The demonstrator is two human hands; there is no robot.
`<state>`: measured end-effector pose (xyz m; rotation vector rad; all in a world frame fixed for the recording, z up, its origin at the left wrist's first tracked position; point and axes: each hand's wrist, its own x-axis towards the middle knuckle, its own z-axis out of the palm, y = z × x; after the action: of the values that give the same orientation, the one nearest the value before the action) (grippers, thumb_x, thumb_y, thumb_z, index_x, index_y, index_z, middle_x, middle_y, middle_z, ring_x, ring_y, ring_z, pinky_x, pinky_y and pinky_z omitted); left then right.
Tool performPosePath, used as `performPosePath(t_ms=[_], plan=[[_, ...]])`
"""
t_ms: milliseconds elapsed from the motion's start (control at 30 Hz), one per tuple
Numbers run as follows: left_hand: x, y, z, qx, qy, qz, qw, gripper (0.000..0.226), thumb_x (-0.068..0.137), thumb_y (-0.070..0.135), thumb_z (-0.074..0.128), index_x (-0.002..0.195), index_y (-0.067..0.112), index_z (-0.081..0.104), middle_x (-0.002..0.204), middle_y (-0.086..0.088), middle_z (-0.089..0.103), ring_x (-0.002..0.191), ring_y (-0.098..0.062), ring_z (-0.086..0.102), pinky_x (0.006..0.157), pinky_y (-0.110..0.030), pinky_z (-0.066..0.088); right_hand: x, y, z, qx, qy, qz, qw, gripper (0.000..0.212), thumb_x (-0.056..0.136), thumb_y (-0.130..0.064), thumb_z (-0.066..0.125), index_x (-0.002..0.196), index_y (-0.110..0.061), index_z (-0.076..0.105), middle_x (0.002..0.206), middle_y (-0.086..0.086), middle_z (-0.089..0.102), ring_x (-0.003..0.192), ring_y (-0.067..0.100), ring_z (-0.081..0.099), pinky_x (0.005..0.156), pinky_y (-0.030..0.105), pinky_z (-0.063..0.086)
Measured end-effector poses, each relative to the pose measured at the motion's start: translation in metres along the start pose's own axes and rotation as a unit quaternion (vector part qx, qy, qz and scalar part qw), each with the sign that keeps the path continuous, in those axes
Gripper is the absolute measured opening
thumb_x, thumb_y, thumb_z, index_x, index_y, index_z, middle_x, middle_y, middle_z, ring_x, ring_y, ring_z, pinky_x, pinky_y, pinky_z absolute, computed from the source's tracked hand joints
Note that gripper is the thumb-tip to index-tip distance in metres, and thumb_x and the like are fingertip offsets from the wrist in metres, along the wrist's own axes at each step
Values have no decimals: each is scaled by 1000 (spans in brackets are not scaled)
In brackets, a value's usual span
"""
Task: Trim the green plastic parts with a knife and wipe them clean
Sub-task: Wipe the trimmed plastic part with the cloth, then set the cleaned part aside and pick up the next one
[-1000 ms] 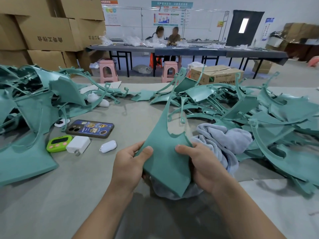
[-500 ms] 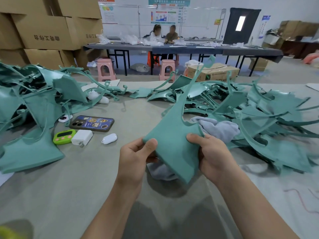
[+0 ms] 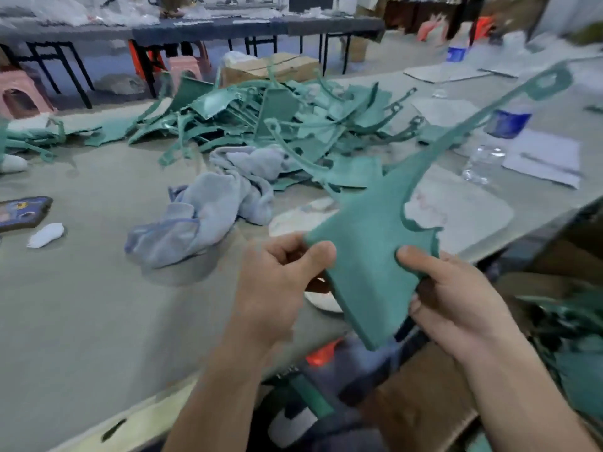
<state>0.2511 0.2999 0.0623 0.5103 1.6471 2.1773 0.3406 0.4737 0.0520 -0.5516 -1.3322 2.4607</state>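
Observation:
A green plastic part (image 3: 368, 256) with a long thin arm ending in a ring at the upper right is held up over the table's right edge. My left hand (image 3: 277, 282) pinches its left edge between thumb and fingers. My right hand (image 3: 456, 298) grips its right edge with the thumb on top. A grey-blue cloth (image 3: 208, 207) lies crumpled on the table to the left of the part, apart from both hands. No knife shows in the frame.
A heap of green parts (image 3: 277, 125) fills the table's middle back. A phone (image 3: 23, 212) and a small white case (image 3: 45, 234) lie at the left. Water bottles (image 3: 489, 148) and papers (image 3: 541, 158) stand at the right. More green parts (image 3: 574, 324) lie below the table's edge.
The view has swung to the right. Both hands have carried the green part rightward, off the cloth, which now lies alone on the table.

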Motion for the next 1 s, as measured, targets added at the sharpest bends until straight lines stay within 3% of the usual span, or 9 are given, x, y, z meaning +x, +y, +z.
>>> performPosePath(t_ms=[67, 200, 333, 400, 567, 700, 800, 900, 1000], plan=[[-13, -27, 33, 8, -53, -61, 997, 9, 88, 5, 71, 80, 5, 76, 75, -9, 75, 64, -19, 68, 56, -30, 58, -28, 4, -42, 3, 73, 15, 997, 35, 74, -7, 64, 106, 1, 74, 104, 18, 77, 81, 24, 77, 65, 37, 65], [-44, -94, 95, 49, -149, -152, 976, 33, 94, 0, 65, 70, 20, 78, 75, 4, 76, 67, -9, 70, 59, -25, 56, -84, 28, -121, 52, 231, 95, 967, 43, 84, -7, 60, 126, -1, 65, 121, 21, 72, 112, 38, 68, 102, 53, 51], [-85, -165, 144, 48, -286, -284, 914, 18, 91, 16, 68, 101, 28, 78, 105, 5, 78, 94, -11, 74, 71, -23, 57, -144, 67, -192, 148, 349, 184, 907, 22, 97, -9, 56, 110, 2, 68, 96, 21, 77, 71, 32, 76, 55, 36, 60], [-103, -195, 156, 91, -309, -338, 884, 37, 77, 30, 72, 114, 35, 72, 118, 8, 74, 104, -7, 70, 76, -20, 56, -167, 93, -223, 200, 397, 215, 870, 16, 98, -7, 54, 103, 5, 64, 75, 21, 75, 49, 29, 71, 37, 30, 52], [-122, -225, 158, 185, -293, -401, 848, 78, 74, 25, 72, 148, 21, 48, 149, -3, 51, 132, -16, 52, 113, -41, 42, -185, 162, -288, 321, 468, 203, 798, 6, 97, -3, 57, 103, -1, 60, 86, 21, 71, 56, 31, 69, 43, 32, 53], [-122, -221, 157, 192, -281, -364, 867, 63, 80, 15, 70, 142, 17, 56, 144, -6, 56, 126, -14, 56, 113, -38, 42, -167, 184, -317, 319, 496, 158, 792, 20, 104, -24, 58, 108, -5, 59, 87, 12, 62, 61, 22, 58, 58, 28, 56], [-118, -220, 156, 194, -258, -343, 882, 50, 93, -10, 56, 141, 6, 55, 141, -13, 58, 128, -18, 56, 110, -38, 46, -156, 205, -317, 267, 477, 234, 804, 27, 106, -16, 50, 116, 8, 55, 60, 7, 54, 38, 16, 50, 36, 17, 40], [-112, -210, 150, 142, -223, -352, 898, 46, 93, -20, 51, 129, 5, 62, 125, -12, 65, 109, -18, 67, 78, -26, 60, -146, 210, -286, 232, 418, 264, 838, 16, 103, -5, 47, 93, 2, 58, 56, 8, 62, 41, 17, 50, 33, 17, 35], [-102, -191, 146, 115, -174, -322, 923, 32, 87, -13, 67, 110, 7, 72, 98, -11, 76, 81, -12, 75, 61, -23, 58, -134, 190, -241, 264, 331, 230, 876, 14, 100, -1, 47, 98, -7, 60, 56, 5, 59, 39, 12, 44, 36, 17, 32]])
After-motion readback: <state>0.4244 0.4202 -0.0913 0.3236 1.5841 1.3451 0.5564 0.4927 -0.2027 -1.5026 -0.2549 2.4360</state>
